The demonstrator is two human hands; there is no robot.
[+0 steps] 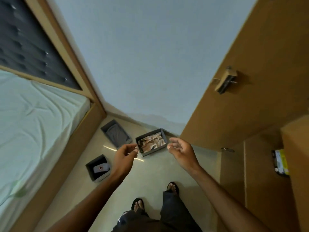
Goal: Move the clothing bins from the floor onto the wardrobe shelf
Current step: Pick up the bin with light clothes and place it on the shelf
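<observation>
Three dark grey fabric bins stand on the pale floor. The middle bin (154, 151) holds crumpled beige clothes. Behind it to the left, a second bin (107, 125) holds folded grey cloth. A third bin (102, 178) close to the bed holds a grey item with a red mark. My left hand (124, 158) and my right hand (181, 152) are stretched out above the beige-clothes bin, one on each side of it in view, fingers curled and apart, holding nothing. The wooden wardrobe shelf (260, 164) is at the right.
The open wardrobe door (234, 81) with a latch stands at the right. A yellow and black packet (280, 162) lies in the wardrobe. A bed (33, 123) with a pale sheet fills the left side. My sandalled feet (155, 198) stand on the floor strip between bed and wardrobe.
</observation>
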